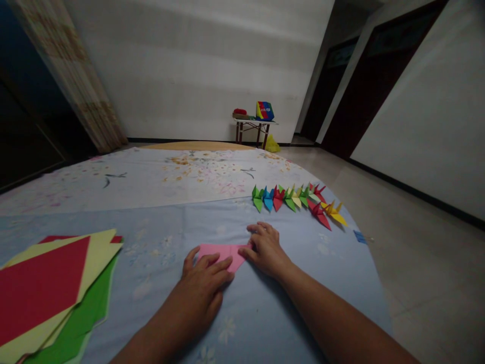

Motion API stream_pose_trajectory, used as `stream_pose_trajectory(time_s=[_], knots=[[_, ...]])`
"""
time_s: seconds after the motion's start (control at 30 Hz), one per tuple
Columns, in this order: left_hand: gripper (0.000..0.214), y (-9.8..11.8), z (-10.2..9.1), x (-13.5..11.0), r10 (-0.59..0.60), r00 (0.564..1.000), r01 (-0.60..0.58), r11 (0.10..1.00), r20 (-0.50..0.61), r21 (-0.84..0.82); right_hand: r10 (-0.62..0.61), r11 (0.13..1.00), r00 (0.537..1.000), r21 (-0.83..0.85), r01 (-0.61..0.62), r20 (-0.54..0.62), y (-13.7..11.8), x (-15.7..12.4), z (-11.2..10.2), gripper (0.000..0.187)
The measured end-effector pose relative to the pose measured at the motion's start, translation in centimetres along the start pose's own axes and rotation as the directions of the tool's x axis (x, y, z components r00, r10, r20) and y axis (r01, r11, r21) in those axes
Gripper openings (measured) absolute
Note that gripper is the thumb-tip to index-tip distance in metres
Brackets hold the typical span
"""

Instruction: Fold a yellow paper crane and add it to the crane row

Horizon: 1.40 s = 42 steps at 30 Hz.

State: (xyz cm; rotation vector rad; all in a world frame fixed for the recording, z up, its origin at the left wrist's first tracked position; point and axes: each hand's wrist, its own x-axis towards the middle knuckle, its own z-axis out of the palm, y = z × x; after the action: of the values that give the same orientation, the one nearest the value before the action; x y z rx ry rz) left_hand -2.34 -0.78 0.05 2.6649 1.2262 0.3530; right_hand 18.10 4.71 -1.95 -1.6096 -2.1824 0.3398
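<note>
A folded piece of pink origami paper lies on the blue part of the tablecloth in front of me. Across its left side my left hand rests palm down, fingers stretched out and pressing the paper flat. At the right corner, my right hand has its thumb and bent fingers closed on the pink paper. Part of the sheet is hidden beneath my left fingers. Beyond my right hand stands a row of folded paper cranes in green, blue, red and yellow.
A stack of red, pale yellow and green paper sheets lies at the left. Near the right table edge is a small blue item. A small side table bearing a colourful box stands by the far wall.
</note>
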Motion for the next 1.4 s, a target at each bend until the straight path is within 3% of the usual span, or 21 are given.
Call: stream_pose_trajectory(time_s=[0.77, 1.17, 1.4], knots=[[0.054, -0.76, 0.15, -0.11, 0.040, 0.999, -0.041, 0.999, 0.016, 0.011, 0.002, 1.000, 1.000, -0.024, -0.002, -0.016, -0.22, 0.24, -0.01, 0.034], [0.042, -0.37, 0.42, -0.02, 0.019, 1.000, -0.018, 0.998, -0.019, 0.058, 0.024, 0.999, 0.998, -0.021, -0.025, -0.051, -0.31, 0.07, 0.16, 0.032], [0.034, -0.29, 0.53, 0.12, 0.019, 1.000, -0.019, 0.999, -0.019, 0.038, 0.058, 0.993, 0.996, -0.099, -0.064, -0.068, -0.11, -0.12, 0.28, 0.050]])
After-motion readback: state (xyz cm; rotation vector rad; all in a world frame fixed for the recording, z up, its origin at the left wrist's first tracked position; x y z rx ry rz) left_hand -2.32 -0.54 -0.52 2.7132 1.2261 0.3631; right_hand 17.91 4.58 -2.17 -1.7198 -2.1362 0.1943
